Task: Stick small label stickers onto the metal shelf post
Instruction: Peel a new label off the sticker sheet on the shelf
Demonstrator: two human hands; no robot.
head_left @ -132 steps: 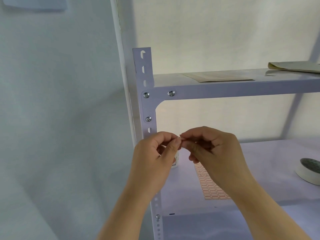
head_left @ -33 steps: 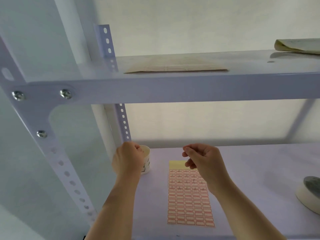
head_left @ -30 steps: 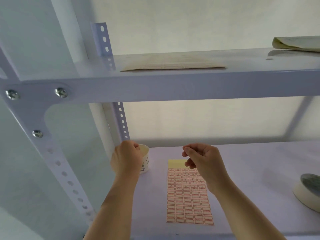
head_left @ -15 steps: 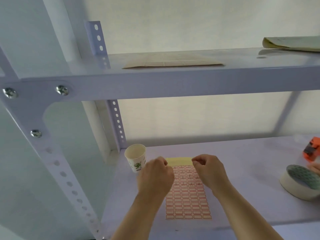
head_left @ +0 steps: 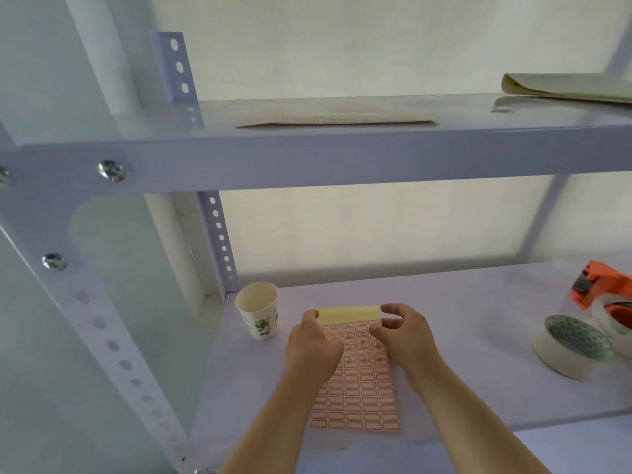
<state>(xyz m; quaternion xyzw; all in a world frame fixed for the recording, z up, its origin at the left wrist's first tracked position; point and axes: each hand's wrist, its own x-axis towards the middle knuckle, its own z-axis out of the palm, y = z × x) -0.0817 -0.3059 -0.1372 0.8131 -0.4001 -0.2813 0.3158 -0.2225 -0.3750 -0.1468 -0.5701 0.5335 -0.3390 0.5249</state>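
A sheet of small red-bordered label stickers lies flat on the lower shelf, its yellow top strip towards the back. My left hand rests on the sheet's upper left part, with curled fingers holding its top left edge. Over the top rows, my right hand is curled, its thumb and fingertips pinching at a label there. The perforated back left shelf post rises behind the sheet. The front left post slants close by on the left. No sticker is visible on either post.
A paper cup stands just left of the sheet, by the back post. To the right lie a roll of tape and an orange tape dispenser. The upper shelf carries flat papers and a folded sheet.
My left hand left the back post beside the cup and came down onto the sheet. My right hand dropped onto the top rows. The view turned right, revealing the orange dispenser.
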